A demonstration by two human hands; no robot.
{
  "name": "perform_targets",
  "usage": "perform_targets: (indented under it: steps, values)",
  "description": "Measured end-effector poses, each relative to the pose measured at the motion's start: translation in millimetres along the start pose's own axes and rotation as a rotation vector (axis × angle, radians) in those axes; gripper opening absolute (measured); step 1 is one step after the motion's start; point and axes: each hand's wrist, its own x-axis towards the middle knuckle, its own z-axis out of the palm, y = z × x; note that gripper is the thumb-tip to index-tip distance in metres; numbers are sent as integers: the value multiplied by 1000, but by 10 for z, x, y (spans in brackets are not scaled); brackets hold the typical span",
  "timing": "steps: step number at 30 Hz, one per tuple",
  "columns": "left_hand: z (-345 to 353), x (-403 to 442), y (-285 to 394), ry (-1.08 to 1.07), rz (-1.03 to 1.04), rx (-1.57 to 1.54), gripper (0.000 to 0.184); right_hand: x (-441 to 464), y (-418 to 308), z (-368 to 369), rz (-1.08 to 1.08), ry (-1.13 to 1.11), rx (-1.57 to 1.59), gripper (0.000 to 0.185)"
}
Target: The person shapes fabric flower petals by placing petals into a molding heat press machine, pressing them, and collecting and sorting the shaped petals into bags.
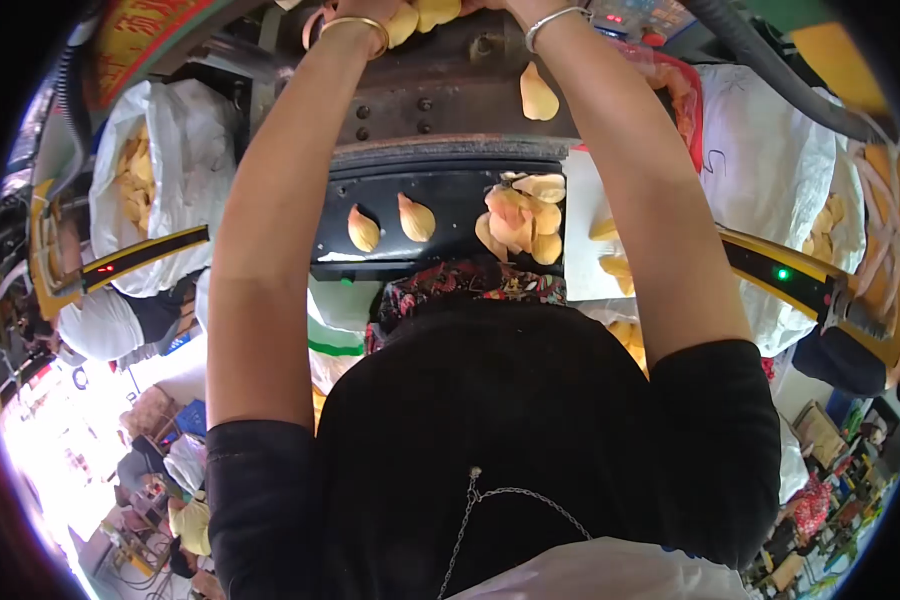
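Observation:
At the top edge, my left hand (350, 9), with a gold bangle at its wrist, is mostly cut off beside yellow petal-shaped pieces (417, 20). My right hand (532, 7), below a silver bracelet, is also cut off; the fingers of both are hidden. Both arms reach over a dark metal plate (450, 85). Below the right wrist, a single petal-shaped piece (539, 93) lies on that plate. Nearer my body, a black tray (370, 180) bears two separate ribbed pieces (416, 218) and a loose pile (515, 222) of orange-yellow ones.
A yellow bar with red lights (150, 254) stands at left, another with a green light (785, 272) at right. White sacks (192, 150) of similar pieces flank the machine. A white board (582, 210) adjoins the tray. A dark hose (770, 75) curves at upper right.

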Motion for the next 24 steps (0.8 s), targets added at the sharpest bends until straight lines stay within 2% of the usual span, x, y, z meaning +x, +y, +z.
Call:
perform_targets:
  steps: [3,4,5,7,9,11,12,15,17,19,20,21,24]
  values:
    - [77,-35,176,235,-565,-803,20,-523,-158,-11,-370,84,-320,29]
    - [51,-105,162,149,-569,-919,18,-493,-245,-73,-411,109,-317,29]
    - [41,-160,127,60,-578,-1037,18,-453,-304,-129,-280,38,-259,26]
    - [86,-219,109,50,-560,-1056,21,-463,-155,-22,32,-119,-92,25]
    - [143,-138,49,20,-517,-1093,24,-308,92,85,-34,-140,21,30]
    - [275,-11,-109,162,-538,-992,28,-59,287,15,-135,-244,154,41]
    - [334,13,-199,234,-565,-938,31,58,373,-26,-131,-244,144,41]
    - [218,-146,-5,235,-568,-908,32,357,570,-105,-20,-250,-77,25]
    - [165,-135,42,248,-579,-914,33,120,334,-168,1,-195,-78,24]
    - [123,-45,-140,197,-395,-656,38,-150,33,-148,42,-102,-70,22]
    - [116,-104,-232,168,-313,-524,41,-174,21,-133,55,-136,-76,22]
    - [130,-237,-217,177,-345,-530,41,-185,62,-155,50,-192,-125,21]
    - [180,-286,48,473,2,271,34,-192,-45,-262,4,-269,-235,20]
